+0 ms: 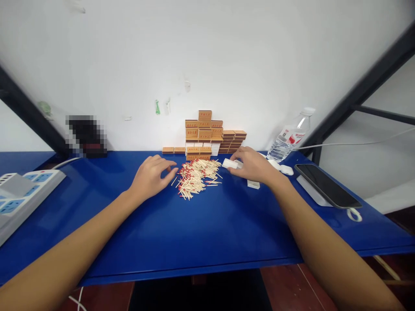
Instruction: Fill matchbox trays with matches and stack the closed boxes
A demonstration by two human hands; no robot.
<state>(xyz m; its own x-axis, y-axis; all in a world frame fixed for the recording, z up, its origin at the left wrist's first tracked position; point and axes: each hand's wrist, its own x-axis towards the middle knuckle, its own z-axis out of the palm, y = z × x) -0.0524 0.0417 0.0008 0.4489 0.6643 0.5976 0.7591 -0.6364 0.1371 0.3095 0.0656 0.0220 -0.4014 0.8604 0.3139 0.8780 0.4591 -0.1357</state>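
A heap of red-tipped matches lies in the middle of the blue table. My left hand rests just left of the heap, fingers curled, thumb and forefinger pinched near the heap's edge; whether a match is between them is too small to see. My right hand is to the right of the heap, its fingers closed on a small white matchbox tray. Another white tray lies under that wrist. Behind the heap stands a stack of orange-brown matchboxes against the wall.
A white power strip sits at the far left. A clear water bottle, a dark phone on a white stand and small white items are at the right. Black frame bars slant on both sides.
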